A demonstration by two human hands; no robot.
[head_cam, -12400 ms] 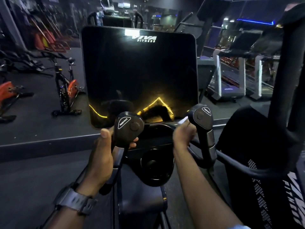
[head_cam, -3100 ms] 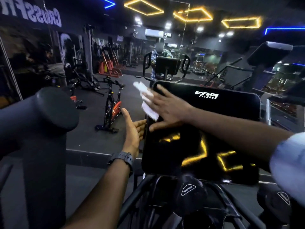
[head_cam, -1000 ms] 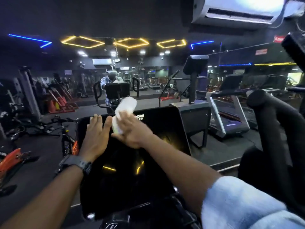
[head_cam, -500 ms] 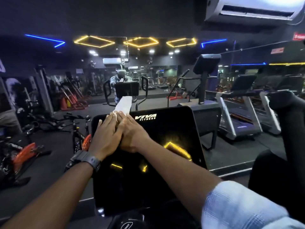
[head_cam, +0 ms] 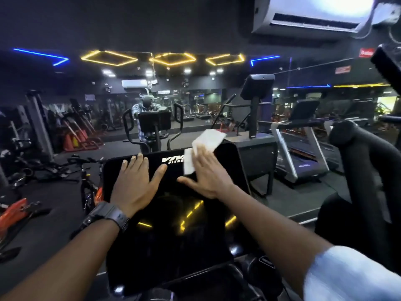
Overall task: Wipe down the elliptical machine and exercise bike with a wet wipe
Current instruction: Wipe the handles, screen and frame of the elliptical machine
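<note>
Head camera looks down at a big black screen (head_cam: 173, 213) on the elliptical machine, and everything else is told from that screen. The left hand (head_cam: 135, 183) lies flat on the top left part of the screen, fingers (head_cam: 138, 161) straight and spread, holding nothing. It seems to steady the screen. The right hand (head_cam: 206, 172) lies flat near the top right corner of the screen, fingers straight too, and presses the wet wipe (head_cam: 202, 148) onto the glass. Part of the wipe is under the palm. The rest sticks up past the top edge of the screen, right beside the white words printed there.

The wipe looks thin, soft and very light. It will bend, fold and bunch up easily, and being wet it should slide well on smooth glass. A flat palm on its middle is probably the best hold, since the loose end can flop over the edge. The screen looks hard and shiny, so a soft push seems enough.

A black watch (head_cam: 110, 213) sits on the left wrist. Past the screen, treadmills (head_cam: 301, 153) stand off to the right and a bike (head_cam: 91, 181) to the left.
</note>
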